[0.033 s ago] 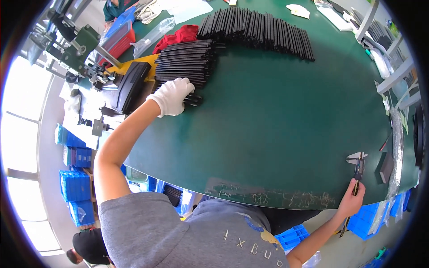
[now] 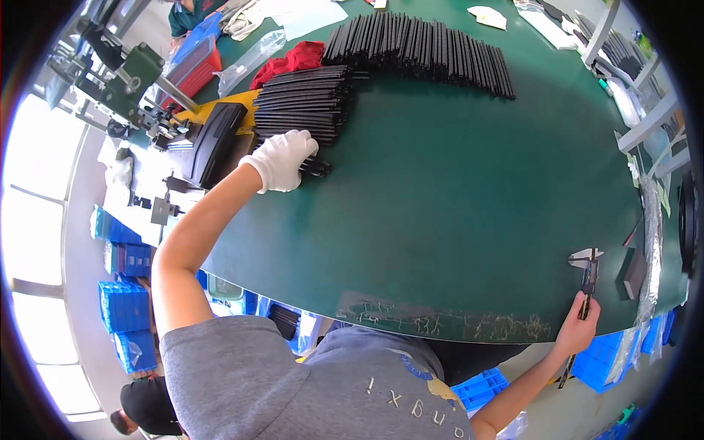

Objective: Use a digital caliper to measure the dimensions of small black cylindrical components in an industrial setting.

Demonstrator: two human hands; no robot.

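My left hand (image 2: pixel 282 160), in a white glove, is closed around a few black rods at the near end of a pile; their dark ends (image 2: pixel 317 168) stick out past the fingers. The rest of that pile of black rods (image 2: pixel 302 103) lies side by side just beyond the hand. A long row of similar rods (image 2: pixel 418 48) stretches across the far part of the green table (image 2: pixel 440 198). At the near right edge, my bare right hand (image 2: pixel 578 326) grips a caliper (image 2: pixel 589 275), its jaws pointing away from me over the tabletop.
Left of the rods stand a black case (image 2: pixel 218 143) and a metal stand device (image 2: pixel 132 81). A red cloth (image 2: pixel 290 62), a clear plastic bag (image 2: pixel 253 62) and a red basket (image 2: pixel 194 77) lie beyond. A dark block (image 2: pixel 633 273) sits right of the caliper. Another person (image 2: pixel 150 405) is at lower left.
The rod ends under my left hand sit closer together and slightly lower. My right hand and the caliper have hardly moved.
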